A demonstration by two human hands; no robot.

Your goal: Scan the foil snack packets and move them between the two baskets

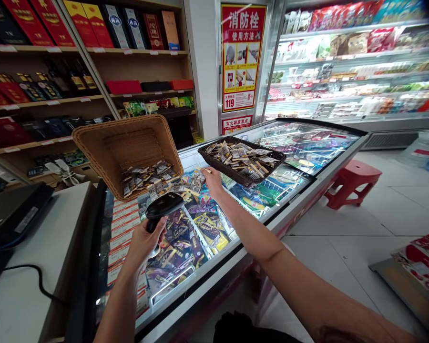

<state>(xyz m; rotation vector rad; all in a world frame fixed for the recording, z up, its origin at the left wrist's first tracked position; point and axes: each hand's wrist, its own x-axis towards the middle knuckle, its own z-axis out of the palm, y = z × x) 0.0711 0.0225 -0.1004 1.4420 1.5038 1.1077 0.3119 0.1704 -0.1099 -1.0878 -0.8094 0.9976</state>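
Note:
My left hand (146,239) is wrapped round the handle of a black barcode scanner (164,205), its head pointing away over the glass top of the chest freezer (239,247). Between the fingers of my right hand (213,183) is a small snack packet (197,180), pinched at its edge. Left of it a tan wicker basket (121,138) lies tipped on its side, with several similar packets in it and spilling from its mouth. A dark woven tray (248,180) heaped with more such packets stands on the glass, just right of my right hand.
Shelves of boxed bottles (89,24) line the back left. A white counter (53,247) with a black device (14,216) is at the left. On the floor are a red stool (355,183) and a platform (402,286) bearing a red box. A refrigerated display (353,66) stands behind.

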